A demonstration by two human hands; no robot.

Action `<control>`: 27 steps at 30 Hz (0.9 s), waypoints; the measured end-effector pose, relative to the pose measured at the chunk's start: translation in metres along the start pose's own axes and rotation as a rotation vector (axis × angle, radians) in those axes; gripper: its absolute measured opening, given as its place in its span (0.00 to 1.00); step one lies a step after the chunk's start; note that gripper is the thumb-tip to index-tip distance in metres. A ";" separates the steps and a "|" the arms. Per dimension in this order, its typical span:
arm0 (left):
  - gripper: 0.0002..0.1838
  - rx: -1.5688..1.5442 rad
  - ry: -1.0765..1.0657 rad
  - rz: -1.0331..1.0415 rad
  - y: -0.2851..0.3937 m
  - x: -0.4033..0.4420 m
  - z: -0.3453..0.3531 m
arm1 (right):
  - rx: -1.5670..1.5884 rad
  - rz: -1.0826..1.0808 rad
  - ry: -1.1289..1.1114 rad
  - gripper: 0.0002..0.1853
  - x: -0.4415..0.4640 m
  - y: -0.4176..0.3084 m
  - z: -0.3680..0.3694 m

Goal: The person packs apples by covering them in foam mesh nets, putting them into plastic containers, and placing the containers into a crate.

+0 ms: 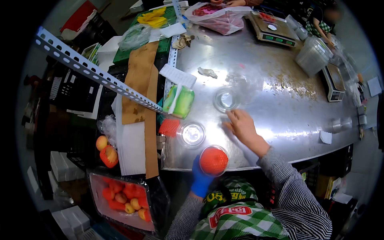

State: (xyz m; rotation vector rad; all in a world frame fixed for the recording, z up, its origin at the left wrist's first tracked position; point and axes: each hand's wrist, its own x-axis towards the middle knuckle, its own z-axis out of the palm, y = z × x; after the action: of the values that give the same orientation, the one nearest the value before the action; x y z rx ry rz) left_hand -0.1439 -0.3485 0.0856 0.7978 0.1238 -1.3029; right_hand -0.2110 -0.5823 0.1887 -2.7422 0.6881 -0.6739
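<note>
My left hand [199,178], in a blue glove, holds a clear round plastic container near the table's front edge. Inside the container sits a fruit in a red foam net [214,161]. My bare right hand [242,127] is slightly blurred above the metal table, its fingers apart and nothing visible in them. Just beyond its fingertips stands a clear round plastic container [226,99]; whether they touch I cannot tell. Another clear round container [192,134] stands left of my hands, beside an orange-red foam net [169,127].
A box of fruit [120,222] stands low at left, near a perforated metal bar [100,76]. A green-and-white packet [180,103] lies on the table's left side. Scales [272,30] [335,82], a plastic bag [218,20] and stacked clear tubs [314,56] sit farther off, near other people.
</note>
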 end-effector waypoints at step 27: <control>0.31 -0.294 -0.099 -0.196 0.021 -0.105 0.022 | 0.974 0.813 0.073 0.26 -0.155 -0.170 -0.031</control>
State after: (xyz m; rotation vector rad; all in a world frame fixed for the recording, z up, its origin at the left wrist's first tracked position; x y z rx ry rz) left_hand -0.1638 -0.2754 0.1645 0.4780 0.3137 -1.4655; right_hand -0.2812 -0.3624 0.2132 -1.3990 1.0302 -0.6481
